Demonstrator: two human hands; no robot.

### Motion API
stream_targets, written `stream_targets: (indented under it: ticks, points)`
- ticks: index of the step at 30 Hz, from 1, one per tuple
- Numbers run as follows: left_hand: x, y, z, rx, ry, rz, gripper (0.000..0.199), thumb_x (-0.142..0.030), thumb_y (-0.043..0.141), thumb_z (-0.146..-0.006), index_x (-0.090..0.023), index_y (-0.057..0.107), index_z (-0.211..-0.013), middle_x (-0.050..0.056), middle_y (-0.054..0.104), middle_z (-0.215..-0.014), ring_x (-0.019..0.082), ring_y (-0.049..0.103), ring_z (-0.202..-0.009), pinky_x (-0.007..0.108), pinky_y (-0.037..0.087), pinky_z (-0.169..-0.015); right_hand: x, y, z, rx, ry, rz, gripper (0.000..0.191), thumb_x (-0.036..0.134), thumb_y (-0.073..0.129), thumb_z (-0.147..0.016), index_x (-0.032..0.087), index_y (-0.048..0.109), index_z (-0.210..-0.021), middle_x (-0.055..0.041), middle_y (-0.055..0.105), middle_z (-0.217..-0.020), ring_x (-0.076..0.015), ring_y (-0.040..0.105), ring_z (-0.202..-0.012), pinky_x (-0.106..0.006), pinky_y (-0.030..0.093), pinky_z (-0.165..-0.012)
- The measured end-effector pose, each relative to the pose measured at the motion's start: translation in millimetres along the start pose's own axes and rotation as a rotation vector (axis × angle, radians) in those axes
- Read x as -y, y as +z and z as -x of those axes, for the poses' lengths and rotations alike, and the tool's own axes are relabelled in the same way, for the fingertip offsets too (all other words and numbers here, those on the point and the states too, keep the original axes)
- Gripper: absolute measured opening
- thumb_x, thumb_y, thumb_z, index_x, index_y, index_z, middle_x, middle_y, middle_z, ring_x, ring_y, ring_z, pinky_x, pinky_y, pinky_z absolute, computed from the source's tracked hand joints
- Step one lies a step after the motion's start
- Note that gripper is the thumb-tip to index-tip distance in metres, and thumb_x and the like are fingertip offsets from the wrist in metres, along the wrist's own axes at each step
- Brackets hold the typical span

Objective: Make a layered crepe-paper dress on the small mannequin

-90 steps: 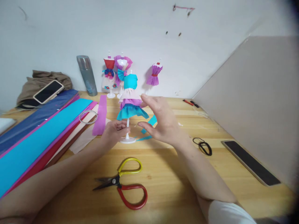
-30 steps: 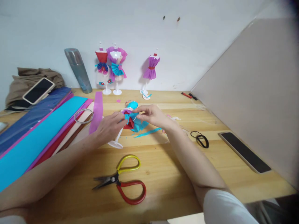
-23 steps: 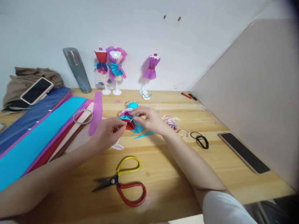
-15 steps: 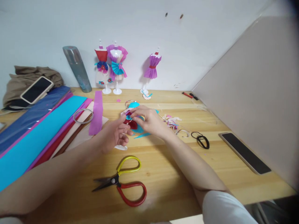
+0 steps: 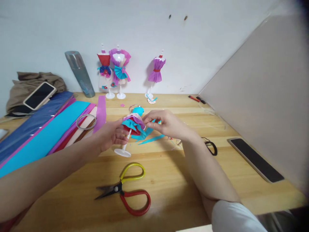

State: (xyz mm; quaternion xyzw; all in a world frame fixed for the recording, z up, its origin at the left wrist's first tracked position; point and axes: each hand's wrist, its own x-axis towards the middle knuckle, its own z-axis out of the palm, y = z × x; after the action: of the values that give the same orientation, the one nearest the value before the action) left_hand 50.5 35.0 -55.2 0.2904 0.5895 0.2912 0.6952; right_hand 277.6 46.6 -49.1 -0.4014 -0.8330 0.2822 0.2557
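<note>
A small mannequin on a white stand (image 5: 122, 152) leans away from me. It wears a layered crepe-paper skirt (image 5: 131, 124) in cream, purple, turquoise and dark red. My left hand (image 5: 113, 135) is at the skirt's left side, thumb and fingers closed on its edge, the other fingers curled by the white pole. On the skirt's right side, my right hand (image 5: 160, 121) has thumb and forefinger pinched together; what sits between them is too small to make out. Turquoise paper strips (image 5: 152, 139) lie under and beside the mannequin.
Scissors (image 5: 118, 189) lie in front. Three dressed mannequins, one in purple (image 5: 156, 72), stand by the wall near a leaning bottle (image 5: 80, 75). Crepe-paper sheets (image 5: 48, 135) with a metal ring (image 5: 86, 121) spread left. Black bands (image 5: 211, 147) and a dark slab (image 5: 256, 159) lie right.
My right hand has moved to the right, off the middle of the skirt to its edge. My left hand has shifted slightly left, and the skirt and stand show more fully.
</note>
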Motion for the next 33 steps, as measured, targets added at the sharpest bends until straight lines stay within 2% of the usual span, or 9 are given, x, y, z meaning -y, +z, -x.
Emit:
stream_targets:
  ticks: [3,6,9,12,15,18,22,27,33]
  points:
    - [0.0,-5.7,0.4,-0.038,0.008,0.027,0.035,-0.027,0.046,-0.104,-0.011,0.063,-0.078,0.007,0.068,-0.061,0.013,0.060,-0.042,0.022,0.051,-0.042,4.9,1.9,0.6,-0.022,0.082,-0.007,0.016,0.019,0.058,-0.088,0.016,0.069,-0.076,-0.0017,0.068,-0.071,-0.0149,0.058,-0.066,-0.027,0.042,-0.063]
    - [5.4,-0.4,0.3,0.030,-0.044,0.028,0.038,-0.031,0.048,-0.104,-0.009,0.064,-0.077,0.008,0.067,-0.061,0.013,0.061,-0.043,0.022,0.051,-0.043,8.0,7.5,-1.1,-0.028,0.078,-0.007,0.019,0.019,0.056,-0.087,0.016,0.066,-0.072,0.0001,0.061,-0.066,-0.0128,0.051,-0.061,-0.026,0.037,-0.060]
    - [13.2,15.5,0.9,0.076,-0.075,0.039,0.039,-0.039,0.050,-0.103,-0.011,0.063,-0.078,0.008,0.067,-0.060,0.013,0.060,-0.043,0.021,0.049,-0.043,9.5,8.6,-1.3,-0.006,0.070,0.004,0.019,0.019,0.055,-0.087,0.016,0.065,-0.071,0.0011,0.059,-0.063,-0.0122,0.049,-0.060,-0.026,0.035,-0.059]
    - [18.3,36.1,3.5,0.116,-0.074,0.040,0.039,-0.044,0.050,-0.103,-0.014,0.059,-0.080,0.007,0.067,-0.060,0.012,0.058,-0.042,0.021,0.047,-0.042,9.4,4.1,0.6,-0.050,0.088,0.056,0.018,0.020,0.056,-0.087,0.016,0.067,-0.072,-0.0001,0.062,-0.065,-0.0132,0.051,-0.061,-0.027,0.035,-0.060]
    - [18.8,53.5,6.0,0.101,-0.052,0.065,0.038,-0.042,0.046,-0.105,-0.015,0.056,-0.081,0.004,0.064,-0.057,0.012,0.057,-0.041,0.021,0.047,-0.043,8.9,0.0,2.0,-0.097,0.096,0.103,0.016,0.019,0.057,-0.086,0.016,0.070,-0.077,-0.0018,0.067,-0.071,-0.0139,0.054,-0.064,-0.027,0.036,-0.061]
    - [18.4,62.3,3.7,0.062,-0.023,0.113,0.036,-0.039,0.047,-0.105,-0.015,0.054,-0.079,0.002,0.060,-0.053,0.011,0.056,-0.039,0.020,0.044,-0.041,8.6,0.0,1.3,-0.099,0.093,0.168,0.013,0.014,0.058,-0.083,0.016,0.067,-0.075,-0.0006,0.064,-0.068,-0.0128,0.052,-0.063,-0.026,0.033,-0.061]
    - [20.5,63.1,-3.9,0.030,-0.011,0.109,0.035,-0.027,0.045,-0.105,-0.016,0.052,-0.074,0.000,0.055,-0.048,0.010,0.052,-0.036,0.019,0.041,-0.038,9.1,2.6,-0.2,-0.038,0.102,0.208,0.014,0.009,0.057,-0.080,0.017,0.061,-0.068,0.0016,0.058,-0.063,-0.0112,0.047,-0.060,-0.026,0.030,-0.060]
    - [24.6,58.0,-8.7,0.001,0.030,0.028,0.032,-0.011,0.042,-0.101,-0.016,0.052,-0.071,-0.001,0.056,-0.050,0.009,0.053,-0.038,0.020,0.042,-0.042,7.5,4.3,-0.9,0.095,0.114,0.226,0.014,0.006,0.057,-0.077,0.016,0.064,-0.070,0.0017,0.060,-0.063,-0.0109,0.048,-0.058,-0.025,0.031,-0.061]
    - [30.6,46.5,-16.6,0.037,0.054,0.047,0.023,-0.010,0.057,-0.094,-0.016,0.053,-0.072,-0.001,0.058,-0.052,0.010,0.055,-0.040,0.019,0.044,-0.043,5.3,12.6,-4.2,0.069,0.152,0.301,0.013,0.007,0.060,-0.077,0.017,0.067,-0.072,-0.0011,0.067,-0.070,-0.0125,0.052,-0.061,-0.025,0.031,-0.060]
